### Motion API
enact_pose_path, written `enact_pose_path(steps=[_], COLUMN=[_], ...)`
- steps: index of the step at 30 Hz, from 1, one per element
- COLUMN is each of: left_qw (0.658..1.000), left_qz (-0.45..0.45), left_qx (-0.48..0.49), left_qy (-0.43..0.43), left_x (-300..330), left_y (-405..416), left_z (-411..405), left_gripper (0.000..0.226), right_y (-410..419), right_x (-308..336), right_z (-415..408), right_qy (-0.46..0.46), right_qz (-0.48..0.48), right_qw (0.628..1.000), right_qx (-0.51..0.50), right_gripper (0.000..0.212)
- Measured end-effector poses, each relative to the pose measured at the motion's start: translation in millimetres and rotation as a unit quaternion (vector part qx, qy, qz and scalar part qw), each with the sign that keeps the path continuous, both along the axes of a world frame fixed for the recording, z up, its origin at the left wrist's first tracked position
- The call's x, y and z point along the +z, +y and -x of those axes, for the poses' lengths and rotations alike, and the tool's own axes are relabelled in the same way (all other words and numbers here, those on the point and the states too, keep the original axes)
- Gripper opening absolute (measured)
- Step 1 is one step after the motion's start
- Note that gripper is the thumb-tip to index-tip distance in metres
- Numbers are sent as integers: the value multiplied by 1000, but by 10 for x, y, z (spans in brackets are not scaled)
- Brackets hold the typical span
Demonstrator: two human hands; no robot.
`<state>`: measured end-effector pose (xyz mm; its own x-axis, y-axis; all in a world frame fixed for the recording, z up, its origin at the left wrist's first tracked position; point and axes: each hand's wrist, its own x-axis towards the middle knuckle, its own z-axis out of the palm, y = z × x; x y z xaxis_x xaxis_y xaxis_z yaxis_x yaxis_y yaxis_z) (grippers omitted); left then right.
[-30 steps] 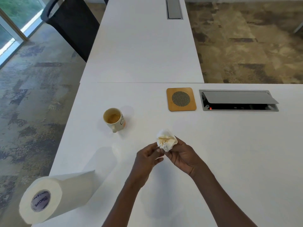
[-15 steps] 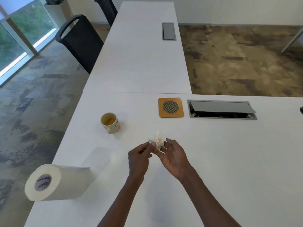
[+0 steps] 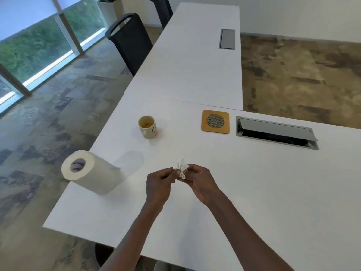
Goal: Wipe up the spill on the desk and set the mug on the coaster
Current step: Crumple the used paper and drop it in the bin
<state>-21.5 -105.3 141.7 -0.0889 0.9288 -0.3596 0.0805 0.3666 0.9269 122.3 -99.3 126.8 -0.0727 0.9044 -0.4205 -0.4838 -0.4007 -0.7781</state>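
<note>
A crumpled white paper towel wad [image 3: 181, 166] is pinched between my left hand [image 3: 158, 183] and my right hand [image 3: 199, 180] above the white desk [image 3: 254, 182]. A cream mug [image 3: 147, 127] with brown liquid in it stands upright on the desk, far left of my hands. The square wooden coaster [image 3: 215, 121] with a round mesh centre lies bare to the mug's right. No spill shows on the desk surface.
A paper towel roll [image 3: 89, 174] lies on its side near the desk's left edge. An open cable tray [image 3: 275, 132] sits right of the coaster. A second desk [image 3: 191, 61] joins at the back, with black chairs [image 3: 130, 41] on its left.
The view has lifted and swung left. The stained wad has been squeezed smaller between both hands, its brown stain now folded out of sight.
</note>
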Motion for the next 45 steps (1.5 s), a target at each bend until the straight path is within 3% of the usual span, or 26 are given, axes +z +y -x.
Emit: enact_pose_path(steps=[8,12,15,17,20,25,29,36,45], left_qw=[999,990,975,965,953,936,930,936,949], left_qz=[-22,-51,-60,-56,-38,-5,8,12,0], left_qx=[6,60,162,204,243,299,317,296,254], left_qy=[35,118,143,154,178,187,189,190,184], left_x=[-53,-142,-236,-293,-365,-446,-514,-548,-488], left_y=[-519,-940,-1250,-1439,-1669,-1868,-1945,-1945,-1777], left_z=[978,1627,2079,2360,2752,3173,3320,3438,3299], left_gripper=[12,21,26,35,43,49,51,53,55], right_y=[-287,-543,-754,-892,-1075,-1226,-1218,-1060,-1078], right_x=[-13,-69,-97,-151,-249,-443,-562,-563,-558], right_z=[885,1442,1841,2076,2379,2776,3030,3125,2901], right_qy=[-67,-184,-344,-403,-443,-497,-522,-563,-559], right_qz=[-15,-40,-76,-118,-172,-258,-254,-274,-266], right_qw=[994,972,919,886,846,749,706,694,726], right_qx=[82,141,178,197,241,354,406,356,301], right_gripper=[16,15,16,16,18,23,36,29,25])
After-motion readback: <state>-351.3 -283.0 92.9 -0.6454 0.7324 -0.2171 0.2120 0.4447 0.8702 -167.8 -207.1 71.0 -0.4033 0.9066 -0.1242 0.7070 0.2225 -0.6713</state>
